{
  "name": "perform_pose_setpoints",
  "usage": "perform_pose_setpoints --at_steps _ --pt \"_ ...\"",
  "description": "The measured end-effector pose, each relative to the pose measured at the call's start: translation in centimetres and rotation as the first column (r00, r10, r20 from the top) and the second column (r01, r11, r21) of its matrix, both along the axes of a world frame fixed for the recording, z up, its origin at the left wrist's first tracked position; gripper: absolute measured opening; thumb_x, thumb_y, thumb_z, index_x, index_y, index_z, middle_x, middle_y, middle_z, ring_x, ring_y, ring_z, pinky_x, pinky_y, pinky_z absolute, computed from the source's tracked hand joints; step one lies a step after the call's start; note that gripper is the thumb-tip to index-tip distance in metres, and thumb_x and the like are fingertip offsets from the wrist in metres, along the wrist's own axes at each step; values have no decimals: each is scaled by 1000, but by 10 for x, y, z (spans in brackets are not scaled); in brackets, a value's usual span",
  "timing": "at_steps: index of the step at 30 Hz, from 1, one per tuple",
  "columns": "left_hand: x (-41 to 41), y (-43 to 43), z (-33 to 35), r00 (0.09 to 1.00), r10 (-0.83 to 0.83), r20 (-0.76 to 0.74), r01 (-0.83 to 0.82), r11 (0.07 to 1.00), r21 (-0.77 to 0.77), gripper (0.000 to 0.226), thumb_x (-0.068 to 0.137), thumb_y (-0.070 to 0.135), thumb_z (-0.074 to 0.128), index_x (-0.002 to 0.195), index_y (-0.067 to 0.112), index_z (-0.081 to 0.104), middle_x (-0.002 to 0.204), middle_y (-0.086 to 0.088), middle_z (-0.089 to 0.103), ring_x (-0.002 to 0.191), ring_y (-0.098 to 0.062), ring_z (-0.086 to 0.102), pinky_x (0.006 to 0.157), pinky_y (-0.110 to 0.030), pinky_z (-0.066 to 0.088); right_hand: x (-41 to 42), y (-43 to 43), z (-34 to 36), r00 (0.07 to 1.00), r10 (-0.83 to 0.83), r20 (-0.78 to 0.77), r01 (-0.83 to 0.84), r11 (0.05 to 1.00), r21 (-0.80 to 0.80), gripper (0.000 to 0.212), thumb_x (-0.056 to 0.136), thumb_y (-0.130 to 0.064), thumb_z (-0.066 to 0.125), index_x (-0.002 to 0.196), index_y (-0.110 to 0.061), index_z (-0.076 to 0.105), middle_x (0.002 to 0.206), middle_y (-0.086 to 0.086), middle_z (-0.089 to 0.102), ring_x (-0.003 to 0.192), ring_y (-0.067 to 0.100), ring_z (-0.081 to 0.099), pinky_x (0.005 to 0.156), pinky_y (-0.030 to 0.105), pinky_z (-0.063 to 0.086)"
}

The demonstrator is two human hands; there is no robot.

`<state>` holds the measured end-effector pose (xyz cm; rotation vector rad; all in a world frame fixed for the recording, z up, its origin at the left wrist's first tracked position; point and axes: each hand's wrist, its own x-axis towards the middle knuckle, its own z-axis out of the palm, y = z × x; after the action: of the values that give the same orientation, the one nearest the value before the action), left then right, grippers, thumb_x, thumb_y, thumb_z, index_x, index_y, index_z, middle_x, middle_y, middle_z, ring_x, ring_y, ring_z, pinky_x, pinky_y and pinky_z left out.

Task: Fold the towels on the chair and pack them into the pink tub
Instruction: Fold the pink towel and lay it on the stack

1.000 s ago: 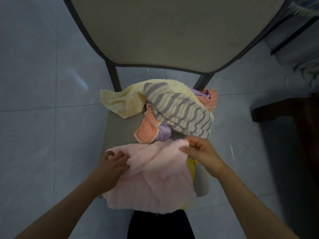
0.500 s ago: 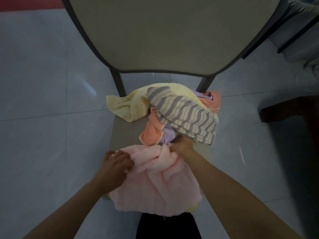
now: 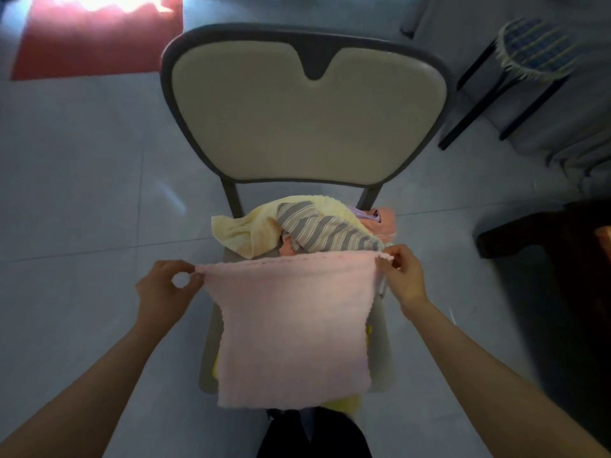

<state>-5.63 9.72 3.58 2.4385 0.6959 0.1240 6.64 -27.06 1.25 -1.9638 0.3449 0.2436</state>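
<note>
While the pink towel (image 3: 294, 332) hangs spread out flat above the front half of the chair (image 3: 307, 117) seat, each of its two upper corners is pinched in one of the hands. The left hand (image 3: 165, 285) grips the left corner between thumb and forefinger, out past the seat's left edge, and the right hand (image 3: 405, 276) pinches the right corner just above the seat's right edge. The top hem runs taut and nearly level between them, and the lower hem drops past the seat's front edge. Behind it, heaped against the back of the seat under the backrest, lie the other towels: a yellow towel (image 3: 244, 233) spilling towards the back left corner, a grey striped towel (image 3: 327, 233) draped across the top, and an orange towel (image 3: 385, 223) at the back right corner with a bit of purple cloth (image 3: 362, 213) showing beside it. A scrap of yellow fabric (image 3: 344, 403) peeks out below the pink towel at the front edge. A red rug (image 3: 99, 38) lies on the tiled floor (image 3: 82, 193) far left, and a stool (image 3: 532, 47) stands far right.
</note>
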Motion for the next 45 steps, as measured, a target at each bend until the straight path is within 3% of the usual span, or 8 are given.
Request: perform_pose_setpoints --at_steps 6,11,24,29,33,38,41,45 --pt "19 8 5 989 114 89 -95 976 -196 8 85 16 66 85 7 66 84 -11 66 70 1 55 70 -29 45 15 -2 25 994 29 110 -42 992 121 24 82 2 67 75 -20 60 72 -12 60 66 -1 50 61 7 41" --pt "21 1 7 999 23 36 -9 937 -349 3 87 5 62 84 4 62 74 -15 64 58 -5 61 53 -5 43 13 -14 23 981 191 37 -193 979 59 13 77 -7 75 78 -16 65 76 -1 58 64 8 45 60 13 43" --pt "-37 -5 -36 988 -137 -69 106 933 -343 31 66 2 63 71 33 59 79 -5 62 72 -12 56 62 -14 41 -35 -35 -19 872 486 -59 -484 874 32 11 83 -1 68 79 -10 63 74 5 55 64 4 48 60 17 39" --pt "-63 -16 -48 991 32 -133 -83 913 -400 22 75 -12 63 71 9 62 69 -13 59 56 -1 51 51 -7 37 -52 -46 -38 763 633 -129 -644 730 -229 24 79 7 67 94 -11 71 78 -9 56 72 -7 55 66 20 38" --pt "-29 -16 -13 972 233 6 -201 851 -485 23 78 -10 57 71 11 62 71 -15 58 67 -20 50 59 -27 40 -24 -34 -2 855 507 106 -461 838 -291 22 77 8 69 87 -11 72 79 -2 60 73 -6 56 63 8 39" --pt "38 3 86 950 178 258 -19 855 -518 35 72 -5 50 68 28 63 66 15 67 68 -3 57 63 -21 46 38 -2 118 843 412 345 -420 906 -57 9 73 -19 67 80 -25 68 94 -14 69 91 10 62 77 19 45" --pt "47 17 147 944 7 330 217 741 -636 33 64 -4 44 62 24 63 73 9 70 75 -13 63 62 -19 49 56 -4 185 814 538 217 -580 772 260 16 66 -7 61 69 -22 67 92 9 71 95 30 62 76 33 46" --pt "18 22 155 940 -273 205 338 654 -677 19 71 3 50 62 16 60 69 -7 64 67 -23 57 55 -18 45 46 -13 195 695 717 50 -678 631 378 23 64 -3 51 64 -20 65 63 -3 59 64 10 56 57 18 40"
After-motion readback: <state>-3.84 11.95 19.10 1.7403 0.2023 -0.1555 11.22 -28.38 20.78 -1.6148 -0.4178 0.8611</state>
